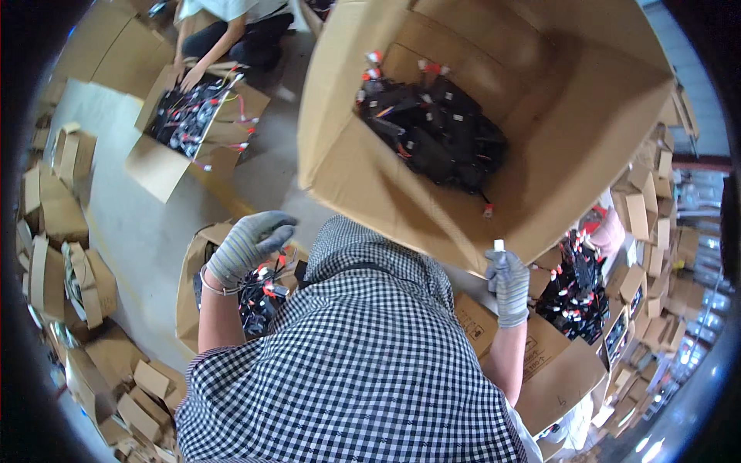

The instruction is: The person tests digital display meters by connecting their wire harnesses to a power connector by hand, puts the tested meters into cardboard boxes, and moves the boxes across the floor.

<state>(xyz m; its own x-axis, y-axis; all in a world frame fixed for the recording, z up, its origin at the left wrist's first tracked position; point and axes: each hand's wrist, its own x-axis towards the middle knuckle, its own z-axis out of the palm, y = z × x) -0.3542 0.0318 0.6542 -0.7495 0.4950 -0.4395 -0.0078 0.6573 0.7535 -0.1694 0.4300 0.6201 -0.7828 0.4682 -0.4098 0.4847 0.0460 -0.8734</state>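
Note:
My left hand (253, 245), in a striped grey work glove, is raised to the left of my apron. Its fingers are loosely bent and apart, and nothing shows in them. Below it an open box (187, 289) holds black wired parts (261, 302) with red and white plugs. My right hand (509, 287), gloved alike, is closed on a small white plug (499, 245) by the near edge of a large open carton (347, 174). Whatever hangs from that plug is hidden. Inside the carton lies a heap of black wired parts (436, 131).
At the upper left, a person's hands (189, 76) reach into a box (158, 158) of similar parts. Another person's pink sleeve (610, 233) shows at right, near a heap of black parts (575, 289). Many cartons (62, 201) line both sides.

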